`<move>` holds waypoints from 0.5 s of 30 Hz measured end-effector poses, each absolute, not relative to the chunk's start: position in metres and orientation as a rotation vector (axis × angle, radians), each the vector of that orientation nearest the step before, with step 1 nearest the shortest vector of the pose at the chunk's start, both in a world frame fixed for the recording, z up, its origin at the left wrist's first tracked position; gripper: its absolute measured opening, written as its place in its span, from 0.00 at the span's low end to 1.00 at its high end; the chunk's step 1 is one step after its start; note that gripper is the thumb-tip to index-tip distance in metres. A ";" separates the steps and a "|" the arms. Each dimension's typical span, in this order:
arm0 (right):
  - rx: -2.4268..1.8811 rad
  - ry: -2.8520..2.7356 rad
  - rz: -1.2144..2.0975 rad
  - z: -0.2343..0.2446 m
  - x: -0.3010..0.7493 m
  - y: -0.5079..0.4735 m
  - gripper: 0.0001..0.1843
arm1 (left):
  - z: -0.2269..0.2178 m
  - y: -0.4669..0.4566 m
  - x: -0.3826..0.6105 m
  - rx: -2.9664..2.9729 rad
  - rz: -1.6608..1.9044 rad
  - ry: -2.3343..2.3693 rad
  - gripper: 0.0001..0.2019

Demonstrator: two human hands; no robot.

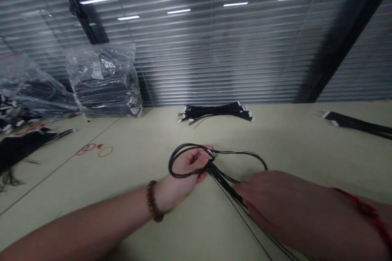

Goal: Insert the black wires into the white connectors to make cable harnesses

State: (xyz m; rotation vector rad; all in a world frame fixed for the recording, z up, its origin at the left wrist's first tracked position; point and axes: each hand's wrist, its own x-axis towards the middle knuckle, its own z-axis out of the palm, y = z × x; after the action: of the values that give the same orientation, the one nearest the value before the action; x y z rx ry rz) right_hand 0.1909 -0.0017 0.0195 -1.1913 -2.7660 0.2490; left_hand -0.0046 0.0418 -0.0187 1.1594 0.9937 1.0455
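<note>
Two bare hands share one black cable bundle (220, 176) over the pale table (141, 142), set apart from each other along its length: the left hand (190, 164) pinches it near a white end piece, thumb against fingers, while the right hand (275, 206) is closed around it lower down, its fingertips mostly hidden. The two grips seem chosen to keep the strands gathered and steady between them. A loop of cable (172, 168) lies across the left hand, and a thin strand arches over to the right hand, probably so that the slack stays within reach; loose ends trail toward the near edge of the view. Behind, a clear plastic bag (82, 55) stands upright by the blinds (254, 57), packed with dark lengths laid side by side, likely to keep them orderly. A second clear bag (18, 63), slumped to its left, also holds dark contents, too blurred to tell apart. Neat cables with white ends (216, 112) lie crosswise at the back, and red bands (86, 149) and a yellow band (105, 151) rest at left, perhaps put there for easy picking
</note>
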 end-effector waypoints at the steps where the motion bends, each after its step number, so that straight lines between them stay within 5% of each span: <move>1: -1.193 -2.769 0.293 0.024 0.187 0.003 0.11 | -0.018 0.040 -0.005 1.155 1.037 0.960 0.13; 5: -1.186 -2.752 0.471 0.035 0.182 0.025 0.18 | -0.012 0.033 -0.006 1.117 0.966 0.763 0.14; 15: -1.117 -2.610 0.668 0.035 0.176 0.023 0.14 | -0.004 0.023 -0.005 1.190 0.912 0.758 0.14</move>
State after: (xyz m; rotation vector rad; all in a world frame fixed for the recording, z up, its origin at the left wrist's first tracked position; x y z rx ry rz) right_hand 0.1763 0.0230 0.0355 -1.1167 -2.6098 0.6675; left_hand -0.0053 0.0235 -0.0036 1.1897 0.7576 0.9118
